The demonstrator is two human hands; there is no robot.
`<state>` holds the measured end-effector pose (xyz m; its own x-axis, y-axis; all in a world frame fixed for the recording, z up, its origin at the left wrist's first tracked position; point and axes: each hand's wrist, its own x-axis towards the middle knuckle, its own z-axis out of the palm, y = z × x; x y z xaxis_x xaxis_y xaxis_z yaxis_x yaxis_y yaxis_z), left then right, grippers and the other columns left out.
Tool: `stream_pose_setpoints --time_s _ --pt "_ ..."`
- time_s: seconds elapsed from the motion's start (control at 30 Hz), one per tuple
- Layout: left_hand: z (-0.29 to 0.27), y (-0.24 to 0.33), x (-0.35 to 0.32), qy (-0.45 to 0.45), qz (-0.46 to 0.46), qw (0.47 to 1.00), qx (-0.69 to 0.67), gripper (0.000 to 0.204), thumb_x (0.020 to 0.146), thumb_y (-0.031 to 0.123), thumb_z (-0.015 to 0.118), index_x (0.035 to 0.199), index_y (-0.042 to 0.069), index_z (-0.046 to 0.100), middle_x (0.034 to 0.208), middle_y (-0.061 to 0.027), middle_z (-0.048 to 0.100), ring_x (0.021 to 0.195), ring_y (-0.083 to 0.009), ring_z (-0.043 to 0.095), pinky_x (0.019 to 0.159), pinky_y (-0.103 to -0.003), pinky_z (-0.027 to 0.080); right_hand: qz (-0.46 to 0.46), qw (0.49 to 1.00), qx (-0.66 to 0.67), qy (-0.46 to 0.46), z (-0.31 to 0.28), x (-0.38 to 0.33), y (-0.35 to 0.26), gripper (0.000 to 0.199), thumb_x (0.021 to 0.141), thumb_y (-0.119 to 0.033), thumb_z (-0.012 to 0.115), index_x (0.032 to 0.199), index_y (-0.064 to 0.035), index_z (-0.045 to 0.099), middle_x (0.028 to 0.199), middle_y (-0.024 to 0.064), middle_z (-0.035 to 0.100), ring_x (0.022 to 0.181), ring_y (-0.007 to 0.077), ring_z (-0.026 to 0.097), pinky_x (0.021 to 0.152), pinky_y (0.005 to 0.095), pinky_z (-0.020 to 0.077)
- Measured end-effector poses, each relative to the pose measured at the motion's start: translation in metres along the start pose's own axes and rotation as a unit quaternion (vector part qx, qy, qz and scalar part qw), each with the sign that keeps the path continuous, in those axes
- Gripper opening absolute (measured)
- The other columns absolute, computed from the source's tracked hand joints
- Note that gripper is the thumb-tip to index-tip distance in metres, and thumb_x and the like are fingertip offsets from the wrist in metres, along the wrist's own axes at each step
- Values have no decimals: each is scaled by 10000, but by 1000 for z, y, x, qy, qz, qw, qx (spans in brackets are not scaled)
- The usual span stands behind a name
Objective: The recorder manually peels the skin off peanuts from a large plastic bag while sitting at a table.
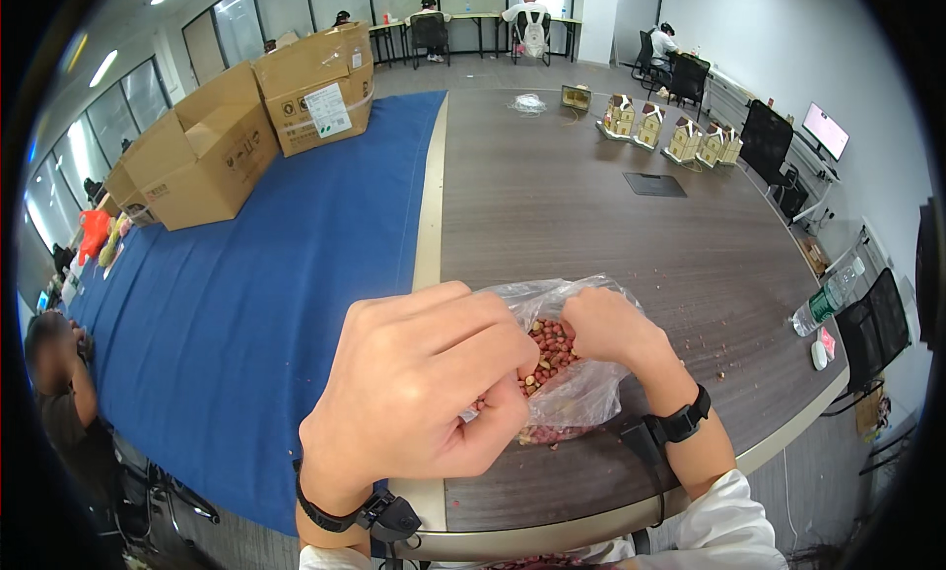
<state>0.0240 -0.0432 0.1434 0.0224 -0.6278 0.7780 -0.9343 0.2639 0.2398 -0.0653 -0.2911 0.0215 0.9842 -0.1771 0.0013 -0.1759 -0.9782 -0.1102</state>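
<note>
A clear plastic bag of red-skinned peanuts lies gaping on the table in front of me. My left hand is over the bag's left side, large in view, with its fingers curled and thumb drawn in. Whatever its fingertips pinch is hidden behind the hand. At the bag's far right side, my right hand dips in with bent, closed fingers at the peanuts. Its fingertips are out of sight. Some of the peanuts show pale where the skin is off.
Blue cloth covers the table's left part, with open cardboard boxes on it. Several small model houses stand at the far right. A water bottle is near the right edge, crumbs nearby. A person sits at left.
</note>
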Motion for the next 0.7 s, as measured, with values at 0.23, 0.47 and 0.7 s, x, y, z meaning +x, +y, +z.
stream_pose_setpoints --time_s 0.23,0.47,0.7 --pt "-1 -1 2 -2 -3 1000 8 192 562 -64 571 705 43 642 681 -55 643 538 -210 567 500 -295 431 -37 998 35 25 1 2 10 108 707 -67 689 799 -44 740 807 178 711 828 383 685 752 467 545" --pt "-3 1 4 -14 -11 1000 15 184 588 -59 585 716 50 659 690 -52 655 555 -209 589 507 -300 454 -57 992 109 -11 -29 -2 4 137 770 -126 737 872 -36 754 852 178 712 837 370 686 771 453 546" --pt "3 0 2 -15 -18 1000 19 163 686 -26 683 826 49 717 717 -63 673 580 -227 618 526 -299 487 -206 893 355 183 -105 -49 -46 186 767 -70 795 948 -54 755 796 104 695 676 261 653 610 331 511"
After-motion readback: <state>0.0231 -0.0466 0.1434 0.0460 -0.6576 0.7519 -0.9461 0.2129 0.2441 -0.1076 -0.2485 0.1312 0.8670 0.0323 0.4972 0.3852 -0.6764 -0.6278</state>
